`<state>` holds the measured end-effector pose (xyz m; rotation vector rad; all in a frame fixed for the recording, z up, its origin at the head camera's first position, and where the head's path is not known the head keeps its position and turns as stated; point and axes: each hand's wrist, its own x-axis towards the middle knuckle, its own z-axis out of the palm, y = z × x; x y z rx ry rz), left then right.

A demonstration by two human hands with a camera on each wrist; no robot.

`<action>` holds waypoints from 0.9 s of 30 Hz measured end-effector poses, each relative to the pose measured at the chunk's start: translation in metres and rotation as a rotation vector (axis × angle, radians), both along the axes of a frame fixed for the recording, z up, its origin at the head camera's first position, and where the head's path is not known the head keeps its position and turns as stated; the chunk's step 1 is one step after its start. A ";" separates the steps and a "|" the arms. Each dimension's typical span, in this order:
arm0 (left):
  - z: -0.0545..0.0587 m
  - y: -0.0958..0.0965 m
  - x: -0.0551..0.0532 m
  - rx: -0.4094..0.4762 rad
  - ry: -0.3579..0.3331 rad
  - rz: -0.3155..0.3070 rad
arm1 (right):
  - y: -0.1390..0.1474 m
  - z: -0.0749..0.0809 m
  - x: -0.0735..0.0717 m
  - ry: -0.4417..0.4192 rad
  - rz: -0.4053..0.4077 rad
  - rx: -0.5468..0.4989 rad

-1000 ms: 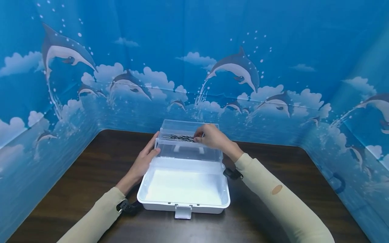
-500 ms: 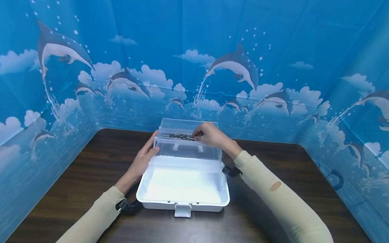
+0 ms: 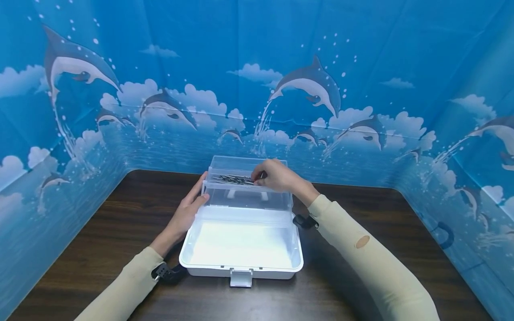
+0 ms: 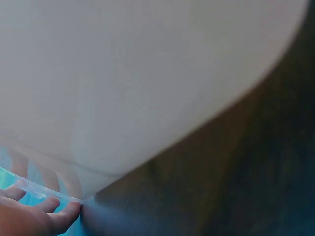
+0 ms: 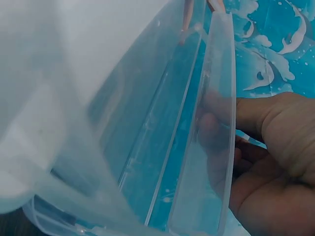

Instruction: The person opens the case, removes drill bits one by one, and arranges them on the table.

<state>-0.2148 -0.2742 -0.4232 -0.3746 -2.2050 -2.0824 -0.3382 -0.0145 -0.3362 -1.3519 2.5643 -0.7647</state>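
Slender dark metal rods (image 3: 234, 179), apparently twist drill bits, lie bunched in the upper translucent tray (image 3: 229, 186) of an unfolded white storage box (image 3: 241, 247). Their long axes run roughly left to right, along the tray's length, some slightly askew; which ends are the tips cannot be made out. The right forearm slants in from the lower right, and the right hand (image 3: 277, 175) arches over the tray's right half, fingers bent down and thumb drawn close to them at the right end of the bundle. Whether they pinch a rod cannot be told. The left forearm rises from the lower left; the left hand (image 3: 187, 214) lies against the trays' left end, thumb and forefinger apart, fingers extended along the edge. The box's latch (image 3: 241, 278) faces the wearer on the dark wooden tabletop (image 3: 132, 214).
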 end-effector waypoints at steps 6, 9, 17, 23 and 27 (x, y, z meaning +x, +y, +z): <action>0.000 0.002 0.002 0.014 0.029 -0.018 | -0.002 0.003 0.003 0.010 -0.013 0.020; -0.002 0.002 0.002 0.023 0.038 -0.031 | -0.001 0.004 0.004 0.034 -0.028 0.046; -0.007 0.001 0.005 0.009 0.054 -0.038 | 0.004 0.004 0.007 0.073 -0.049 0.078; -0.010 -0.001 0.009 0.003 0.060 -0.027 | 0.006 0.002 0.010 0.043 -0.033 0.070; -0.011 -0.001 0.011 0.002 0.068 -0.024 | 0.005 0.001 0.014 0.050 -0.031 0.067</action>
